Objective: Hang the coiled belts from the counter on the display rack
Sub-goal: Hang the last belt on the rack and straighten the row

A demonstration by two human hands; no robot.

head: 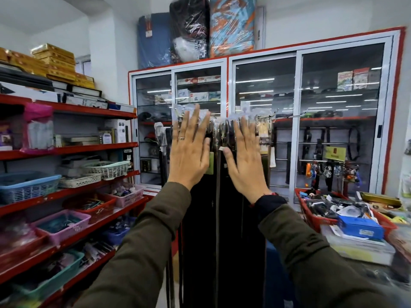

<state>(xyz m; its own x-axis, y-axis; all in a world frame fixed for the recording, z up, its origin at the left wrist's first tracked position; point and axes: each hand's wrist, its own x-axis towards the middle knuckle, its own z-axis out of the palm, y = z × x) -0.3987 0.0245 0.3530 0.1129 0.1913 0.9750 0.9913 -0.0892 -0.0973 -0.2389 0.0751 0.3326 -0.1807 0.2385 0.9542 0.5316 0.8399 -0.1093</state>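
Observation:
Both my hands are raised flat in front of the display rack (265, 117), palms toward it, fingers spread. My left hand (189, 150) wears a ring and holds nothing. My right hand (243, 158) is empty too. Between and behind them hang many dark belts (219, 196), their buckle ends wrapped in clear plastic at the rack's hooks, the straps falling straight down toward the floor. No coiled belt is visible in either hand. Whether my palms touch the hanging belts I cannot tell.
Red shelves (73, 150) with plastic baskets of small goods run along the left. A glass-door cabinet (298, 121) stands behind the rack. At the right, a counter carries a red basket (311, 215), a blue box (360, 226) and clutter.

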